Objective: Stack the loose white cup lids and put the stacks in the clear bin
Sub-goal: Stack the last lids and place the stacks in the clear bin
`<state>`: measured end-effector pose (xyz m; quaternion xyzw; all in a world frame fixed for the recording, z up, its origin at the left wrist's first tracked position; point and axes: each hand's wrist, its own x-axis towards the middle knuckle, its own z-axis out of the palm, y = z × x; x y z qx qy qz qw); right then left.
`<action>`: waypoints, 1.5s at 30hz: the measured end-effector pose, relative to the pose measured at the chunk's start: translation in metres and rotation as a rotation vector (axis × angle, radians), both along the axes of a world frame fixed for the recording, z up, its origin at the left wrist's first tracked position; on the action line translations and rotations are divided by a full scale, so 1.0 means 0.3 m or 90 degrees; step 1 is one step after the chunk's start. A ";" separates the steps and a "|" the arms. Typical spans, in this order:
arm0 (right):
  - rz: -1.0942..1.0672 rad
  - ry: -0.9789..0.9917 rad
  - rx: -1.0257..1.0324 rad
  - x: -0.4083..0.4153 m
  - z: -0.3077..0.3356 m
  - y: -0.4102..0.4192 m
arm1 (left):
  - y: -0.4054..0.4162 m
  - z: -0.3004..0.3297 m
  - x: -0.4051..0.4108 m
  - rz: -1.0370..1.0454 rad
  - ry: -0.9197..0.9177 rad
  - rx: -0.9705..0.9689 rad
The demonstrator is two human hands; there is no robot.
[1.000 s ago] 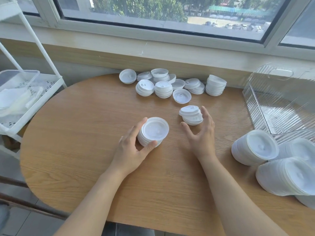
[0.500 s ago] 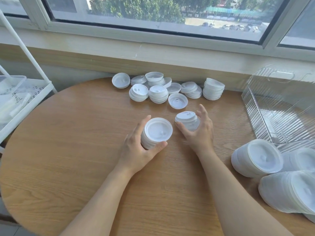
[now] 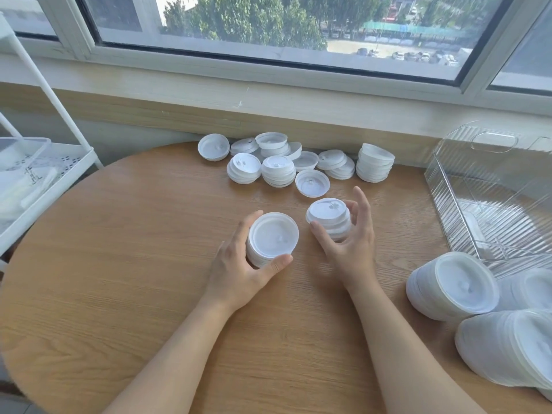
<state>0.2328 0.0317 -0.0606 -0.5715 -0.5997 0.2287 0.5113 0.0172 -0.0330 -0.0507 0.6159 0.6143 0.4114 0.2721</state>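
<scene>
My left hand (image 3: 239,270) grips a short stack of white lids (image 3: 272,237), hollow side up, at the middle of the round wooden table (image 3: 119,264). Just right of it, my right hand (image 3: 349,243) holds a second small lid stack (image 3: 328,216) between thumb and fingers, tilted and lifted slightly. Several loose lids and low stacks (image 3: 277,168) lie along the table's far edge under the window. The clear ribbed bin (image 3: 490,198) stands at the right. Long lid stacks (image 3: 451,286) lie on their sides at the near right.
A white metal shelf cart (image 3: 44,171) with a clear tub and plastic bags stands at the left, off the table. The window sill and wall run directly behind the lid pile.
My right hand closed around the small stack that sat on the table and drew it toward my left hand's stack. The left hand kept its hold.
</scene>
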 end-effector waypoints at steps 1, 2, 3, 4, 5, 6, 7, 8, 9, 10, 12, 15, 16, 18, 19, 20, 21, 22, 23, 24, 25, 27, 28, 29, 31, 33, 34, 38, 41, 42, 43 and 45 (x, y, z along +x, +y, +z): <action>0.012 -0.010 0.030 -0.003 -0.001 -0.012 | 0.000 -0.001 0.001 0.003 0.001 0.000; 0.022 -0.027 0.060 -0.007 -0.001 -0.022 | 0.001 -0.003 0.002 0.006 0.002 -0.001; 0.031 -0.044 0.088 -0.010 0.000 -0.031 | 0.003 -0.005 0.001 0.009 0.004 -0.001; 0.038 -0.054 0.107 -0.013 0.002 -0.039 | 0.005 -0.007 0.001 0.012 0.005 -0.002; 0.045 -0.057 0.118 -0.017 0.007 -0.047 | 0.006 -0.010 -0.001 0.015 0.007 -0.002; 0.052 -0.058 0.123 -0.021 0.013 -0.053 | 0.007 -0.011 -0.001 0.017 0.009 -0.003; 0.060 -0.060 0.126 -0.023 0.018 -0.057 | 0.008 -0.011 0.000 0.018 0.011 -0.004; 0.070 -0.063 0.127 -0.025 0.021 -0.062 | 0.008 -0.010 0.000 0.016 0.014 -0.005; 0.082 -0.065 0.124 -0.027 0.024 -0.066 | 0.008 -0.010 0.000 0.015 0.017 -0.004; 0.096 -0.061 0.118 -0.028 0.026 -0.070 | 0.007 -0.011 -0.001 0.013 0.020 -0.003; 0.124 -0.021 0.095 -0.024 0.028 -0.080 | 0.007 -0.012 -0.002 0.010 0.025 -0.002; 0.142 0.080 0.049 -0.008 0.028 -0.098 | 0.008 -0.014 0.001 0.008 0.027 -0.002; 0.144 0.102 0.042 -0.004 0.033 -0.105 | 0.008 -0.015 0.003 0.009 0.031 -0.001; 0.158 0.115 0.041 0.000 0.048 -0.116 | 0.008 -0.015 0.005 0.009 0.032 -0.004; 0.169 0.108 0.040 -0.001 0.059 -0.121 | 0.009 -0.015 0.005 0.008 0.031 -0.004; 0.178 0.097 0.038 -0.004 0.072 -0.124 | 0.008 -0.014 0.005 0.008 0.031 -0.002; 0.184 0.085 0.036 -0.006 0.085 -0.125 | 0.008 -0.015 0.003 0.007 0.031 -0.001; 0.189 0.073 0.037 -0.009 0.098 -0.125 | 0.007 -0.013 0.003 0.007 0.033 0.001; 0.193 0.059 0.042 -0.013 0.111 -0.123 | 0.007 -0.013 0.001 0.008 0.035 0.003; 0.195 0.043 0.050 -0.018 0.123 -0.121 | 0.006 -0.011 0.001 0.008 0.035 0.003; 0.198 0.025 0.059 -0.026 0.133 -0.118 | 0.004 -0.010 0.001 0.008 0.034 0.003; 0.207 -0.003 0.072 -0.048 0.151 -0.114 | 0.002 -0.007 0.000 0.007 0.033 0.002; 0.214 -0.016 0.078 -0.060 0.156 -0.112 | 0.001 -0.005 0.000 0.004 0.033 0.002; 0.222 -0.029 0.081 -0.072 0.159 -0.109 | 0.000 -0.004 0.000 0.002 0.031 0.001; 0.240 -0.051 0.079 -0.097 0.161 -0.106 | -0.002 -0.004 -0.002 -0.003 0.023 0.001; 0.260 -0.065 0.067 -0.119 0.161 -0.104 | -0.005 -0.002 -0.005 -0.005 0.016 0.001; 0.270 -0.070 0.059 -0.130 0.159 -0.103 | -0.005 -0.003 -0.006 -0.007 0.013 0.001; 0.301 -0.075 0.011 -0.156 0.138 -0.101 | -0.004 -0.009 -0.008 -0.016 0.007 0.003; 0.296 -0.108 -0.008 -0.168 0.127 -0.100 | -0.002 -0.012 -0.007 -0.021 0.010 0.006; 0.291 -0.114 -0.012 -0.171 0.126 -0.100 | -0.001 -0.012 -0.007 -0.019 0.011 0.006; 0.286 -0.115 -0.017 -0.174 0.126 -0.099 | 0.001 -0.013 -0.007 -0.017 0.011 0.006; 0.279 -0.114 -0.024 -0.180 0.130 -0.099 | 0.001 -0.012 -0.007 -0.015 0.009 0.009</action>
